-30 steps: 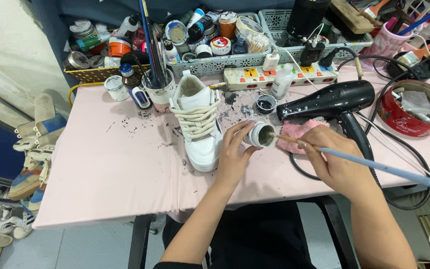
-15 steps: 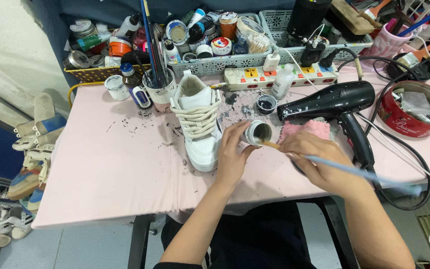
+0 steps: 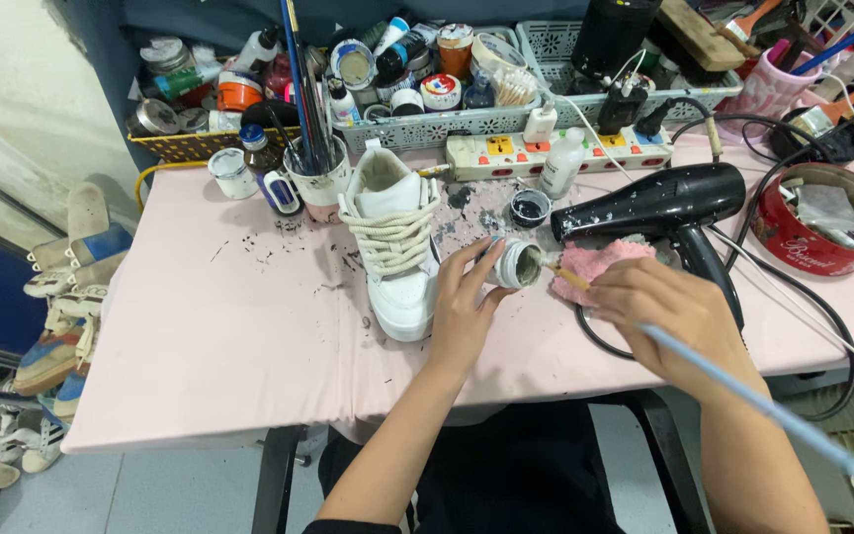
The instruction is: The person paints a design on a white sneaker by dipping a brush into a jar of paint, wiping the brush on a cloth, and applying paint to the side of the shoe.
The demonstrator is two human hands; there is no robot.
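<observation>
At the bottom of the frame we see a dark stool seat below a rectangular table covered with a smooth pale pink cloth (image 3: 229,336), speckled with dark paint flecks towards its middle. At the lower left, the floor is pale blue-grey, and worn shoes (image 3: 51,326) are stacked against a light wall.

At centre frame, the left hand (image 3: 462,311) rests on the cloth, its fingers curled around a small round grey paint jar (image 3: 518,264) that lies tilted on its side with the mouth facing right. The right hand (image 3: 659,311) pinches a long thin light-blue paintbrush (image 3: 743,396) between thumb and fingers; the bristle end sits at the jar mouth, and the handle runs to the lower right. A fluffy pink cloth pad (image 3: 600,259) lies just beyond the right hand.

Touching the left hand on its left side stands a white leather high-top sneaker (image 3: 392,247) with thick cream laces. Right of centre lies a glossy black plastic hair dryer (image 3: 659,203), and at the right edge a round red metal tin (image 3: 822,222). Further back we find a white power strip (image 3: 536,153) and grey perforated plastic baskets (image 3: 427,124) packed with paint jars and bottles.
</observation>
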